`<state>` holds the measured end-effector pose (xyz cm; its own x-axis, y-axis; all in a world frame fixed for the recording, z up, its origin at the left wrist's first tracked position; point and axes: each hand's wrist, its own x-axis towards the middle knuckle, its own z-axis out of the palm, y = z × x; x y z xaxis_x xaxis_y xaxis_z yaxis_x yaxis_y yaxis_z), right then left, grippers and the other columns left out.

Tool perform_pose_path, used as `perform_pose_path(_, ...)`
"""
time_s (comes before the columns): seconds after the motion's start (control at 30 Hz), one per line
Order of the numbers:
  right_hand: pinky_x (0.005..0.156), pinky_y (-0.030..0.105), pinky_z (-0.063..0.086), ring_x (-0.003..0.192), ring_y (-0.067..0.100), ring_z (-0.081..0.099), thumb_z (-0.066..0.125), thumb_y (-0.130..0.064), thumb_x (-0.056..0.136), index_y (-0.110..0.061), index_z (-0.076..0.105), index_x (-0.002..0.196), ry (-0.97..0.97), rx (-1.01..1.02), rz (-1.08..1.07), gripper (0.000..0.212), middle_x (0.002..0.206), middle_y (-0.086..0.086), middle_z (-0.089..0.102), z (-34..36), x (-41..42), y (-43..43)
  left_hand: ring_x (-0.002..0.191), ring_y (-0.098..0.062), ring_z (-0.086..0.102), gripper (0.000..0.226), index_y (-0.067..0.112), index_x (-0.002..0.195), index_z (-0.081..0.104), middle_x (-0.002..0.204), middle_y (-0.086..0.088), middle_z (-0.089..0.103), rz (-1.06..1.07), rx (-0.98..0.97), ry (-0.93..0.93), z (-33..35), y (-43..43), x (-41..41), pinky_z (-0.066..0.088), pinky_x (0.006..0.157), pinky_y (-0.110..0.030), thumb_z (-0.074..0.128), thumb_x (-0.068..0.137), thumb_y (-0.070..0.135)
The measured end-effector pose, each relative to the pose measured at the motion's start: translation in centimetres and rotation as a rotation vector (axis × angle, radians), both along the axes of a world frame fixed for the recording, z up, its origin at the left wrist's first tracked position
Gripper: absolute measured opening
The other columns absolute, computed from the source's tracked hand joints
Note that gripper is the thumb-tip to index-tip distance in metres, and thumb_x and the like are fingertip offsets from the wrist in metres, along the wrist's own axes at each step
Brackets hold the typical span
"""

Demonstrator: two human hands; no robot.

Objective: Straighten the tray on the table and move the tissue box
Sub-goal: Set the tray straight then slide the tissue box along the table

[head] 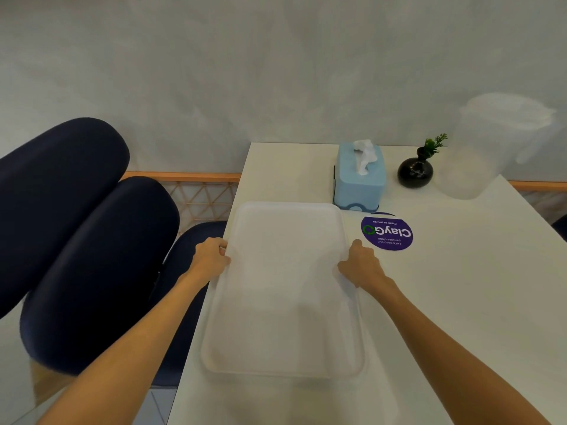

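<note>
A white rectangular tray (283,289) lies lengthwise along the left side of the white table (460,302). My left hand (211,256) grips its left rim and my right hand (362,265) grips its right rim, both near the far half. A light blue tissue box (359,179) with a white tissue sticking out stands just beyond the tray's far right corner, close to the wall.
A purple round sticker (387,231) lies flat right of the tray. A black vase with a green sprig (415,171) and a clear plastic jug (487,148) stand at the back right. Dark blue padded chairs (92,240) sit left of the table.
</note>
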<state>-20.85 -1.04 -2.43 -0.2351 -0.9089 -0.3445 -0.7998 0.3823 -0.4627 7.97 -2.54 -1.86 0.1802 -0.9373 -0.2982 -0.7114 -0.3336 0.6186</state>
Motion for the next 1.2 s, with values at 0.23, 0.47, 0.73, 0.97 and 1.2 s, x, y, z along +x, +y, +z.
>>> perform_pose_path(0.23,0.083,0.041,0.055,0.094,0.031,0.062,0.055,-0.022,0.087,-0.005,0.050,0.124,0.061,-0.008,0.059,0.040,0.114,0.015,0.059,2.4,-2.5,-2.0,0.116,-0.031,0.056,0.047,0.005,0.132,0.052,0.128,-0.015,0.058,-0.024,-0.072,-0.018,2.2,-2.6,-0.8,0.049,0.096,-0.041,0.061,0.087,0.014)
perform_pose_path(0.47,0.077,0.038,0.050,0.108,0.037,0.059,0.055,-0.016,0.090,-0.001,0.047,0.124,-0.140,-0.291,-0.151,0.038,0.123,0.021,0.058,5.3,-5.8,-6.6,0.102,-0.022,0.052,0.043,0.009,0.131,0.052,0.129,-0.013,0.055,-0.142,-0.190,0.116,6.0,-8.3,-7.1,0.040,0.078,-0.029,0.061,0.090,0.019)
perform_pose_path(0.73,0.096,0.051,0.050,0.111,0.036,0.055,0.043,-0.034,0.095,-0.003,0.037,0.135,-0.434,-0.259,-0.414,0.052,0.132,0.022,0.049,5.2,-8.4,-12.4,0.117,-0.026,0.054,0.049,0.010,0.136,0.046,0.134,-0.012,0.053,-0.300,-0.136,0.237,7.0,-15.3,-17.7,0.041,0.085,-0.027,0.058,0.091,0.024)
perform_pose_path(0.97,0.077,0.046,0.056,0.105,0.033,0.054,0.045,-0.035,0.092,-0.011,0.043,0.129,-0.617,-0.171,-0.401,0.045,0.119,0.012,0.052,3.8,-9.5,-17.3,0.138,-0.030,0.036,0.069,0.011,0.151,0.018,0.154,-0.013,0.033,-0.284,-0.085,0.297,5.8,-21.1,-22.2,0.036,0.105,-0.036,0.050,0.095,0.035)
perform_pose_path(1.2,0.092,0.052,0.050,0.109,0.034,0.052,0.046,-0.024,0.091,-0.025,0.050,0.126,-0.724,-0.014,-0.221,0.035,0.122,0.010,0.054,5.0,-11.5,-22.0,0.142,-0.028,0.032,0.072,0.013,0.152,0.014,0.158,-0.010,0.027,-0.142,-0.151,0.380,4.6,-26.4,-20.7,0.030,0.115,-0.040,0.049,0.095,0.041)
